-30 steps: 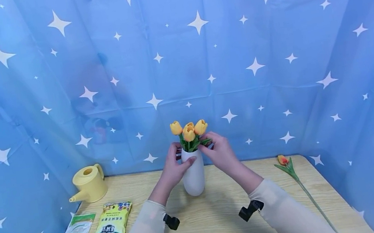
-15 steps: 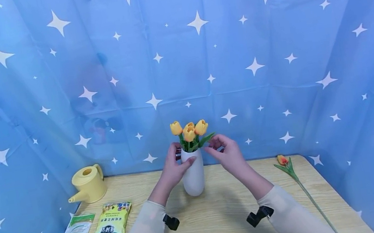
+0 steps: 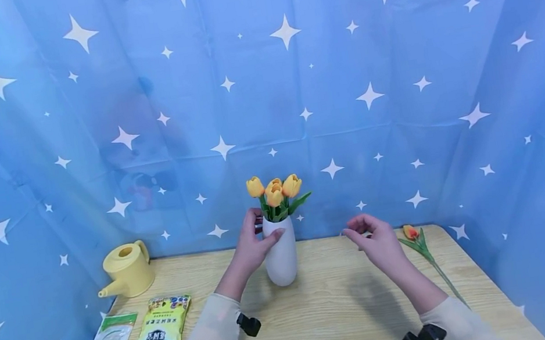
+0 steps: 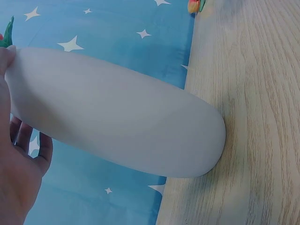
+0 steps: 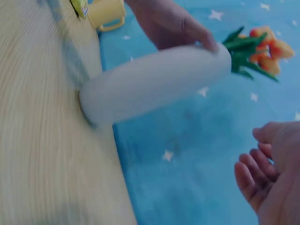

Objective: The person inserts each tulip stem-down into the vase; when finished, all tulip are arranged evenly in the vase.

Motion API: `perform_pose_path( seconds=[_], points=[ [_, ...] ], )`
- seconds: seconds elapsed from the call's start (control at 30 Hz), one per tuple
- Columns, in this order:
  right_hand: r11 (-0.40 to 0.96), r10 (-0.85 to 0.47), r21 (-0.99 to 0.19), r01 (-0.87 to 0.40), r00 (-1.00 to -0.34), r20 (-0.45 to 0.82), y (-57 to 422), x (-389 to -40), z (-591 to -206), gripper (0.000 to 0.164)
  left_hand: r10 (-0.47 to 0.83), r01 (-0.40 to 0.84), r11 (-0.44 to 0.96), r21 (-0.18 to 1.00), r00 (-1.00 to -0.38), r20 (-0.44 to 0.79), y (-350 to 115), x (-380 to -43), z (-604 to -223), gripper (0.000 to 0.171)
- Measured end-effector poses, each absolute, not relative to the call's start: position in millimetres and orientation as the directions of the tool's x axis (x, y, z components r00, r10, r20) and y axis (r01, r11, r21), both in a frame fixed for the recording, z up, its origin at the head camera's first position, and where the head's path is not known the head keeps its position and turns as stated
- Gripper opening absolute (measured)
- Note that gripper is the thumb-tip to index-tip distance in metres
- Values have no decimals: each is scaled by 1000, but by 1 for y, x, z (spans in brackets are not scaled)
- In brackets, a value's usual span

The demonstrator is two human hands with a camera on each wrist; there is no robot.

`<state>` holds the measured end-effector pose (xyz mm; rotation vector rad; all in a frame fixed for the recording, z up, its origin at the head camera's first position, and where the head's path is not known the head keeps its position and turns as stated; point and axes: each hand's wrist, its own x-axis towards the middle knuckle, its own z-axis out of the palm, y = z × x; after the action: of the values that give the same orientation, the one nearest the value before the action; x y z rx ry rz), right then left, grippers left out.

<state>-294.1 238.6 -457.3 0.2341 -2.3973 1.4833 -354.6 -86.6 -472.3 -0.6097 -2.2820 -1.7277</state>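
Note:
A white vase (image 3: 281, 254) stands upright at the back of the table, with several yellow-orange tulips (image 3: 274, 194) and green leaves in its mouth. My left hand (image 3: 253, 242) holds the vase near its rim, thumb across the front and fingers behind it. In the left wrist view the smooth vase body (image 4: 117, 108) spans most of the frame. My right hand (image 3: 378, 241) is in the air to the right of the vase, its fingers loosely bent around nothing. A single orange-red tulip (image 3: 411, 233) with a long stem lies on the table at the right, partly behind my right forearm.
A yellow watering can (image 3: 130, 269) stands at the back left. In front of it lie a green-and-yellow bag (image 3: 160, 332) and a smaller white-and-green packet (image 3: 110, 339). A blue star-patterned curtain (image 3: 261, 95) hangs behind the wooden table (image 3: 321, 315).
My right hand has left the leaves at the vase's mouth and moved right and down toward the lying tulip. A leaf there now sticks out to the right. My left hand stays on the vase.

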Motion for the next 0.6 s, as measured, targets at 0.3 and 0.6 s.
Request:
perform_pose_path(
  seconds=[0.3,0.6],
  points=[
    [523,139,-826,-212,-934,328,300,-279,-470,25,191,442,239,864,-894,405,-86,-355,-472,57],
    [550,257,-823,-139,-910,325,347,-269,-490,30,193,448,230,864,-891,410,-86,-355,-472,57]
  ],
)
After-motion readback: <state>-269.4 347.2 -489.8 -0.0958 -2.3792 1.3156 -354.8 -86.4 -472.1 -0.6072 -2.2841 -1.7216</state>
